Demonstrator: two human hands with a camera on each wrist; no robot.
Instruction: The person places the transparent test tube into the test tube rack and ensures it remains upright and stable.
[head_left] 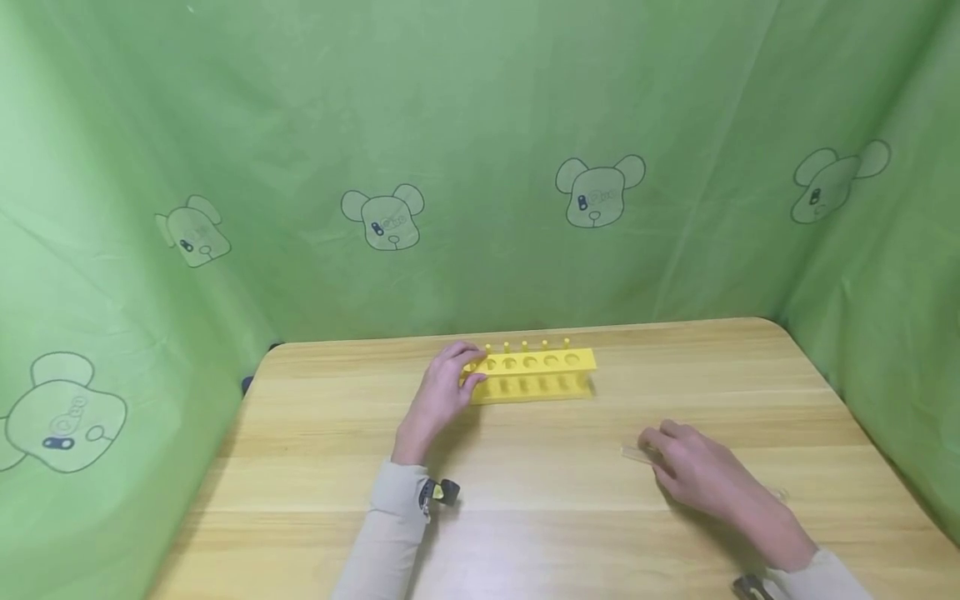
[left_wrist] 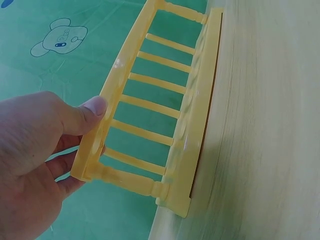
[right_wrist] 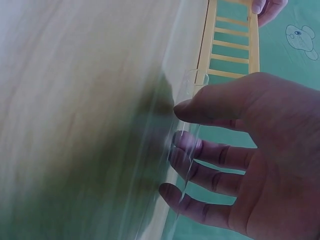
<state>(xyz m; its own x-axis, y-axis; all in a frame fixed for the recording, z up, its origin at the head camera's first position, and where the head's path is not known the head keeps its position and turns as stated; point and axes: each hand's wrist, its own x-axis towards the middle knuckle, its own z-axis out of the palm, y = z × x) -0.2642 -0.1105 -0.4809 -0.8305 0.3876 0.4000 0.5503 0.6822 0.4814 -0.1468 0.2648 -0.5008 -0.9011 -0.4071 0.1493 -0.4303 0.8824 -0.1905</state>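
Observation:
A yellow test tube rack (head_left: 581,362) stands upright near the back of the table, with a row of round holes in its top plate and pegs behind. My left hand (head_left: 442,387) holds the rack's left end. In the left wrist view its thumb (left_wrist: 95,106) presses the top plate while the other fingers lie behind and under it. Farther right and closer to me, my right hand (head_left: 697,467) pinches a clear test tube (head_left: 636,454) between thumb and fingers. The tube (right_wrist: 191,85) lies lengthwise along the fingertips, low over the table.
The wooden table (head_left: 525,475) has a rounded far edge. A green curtain (head_left: 480,275) with bear-head prints hangs around its back and sides. Something small and clear (head_left: 777,492) shows just past the right wrist.

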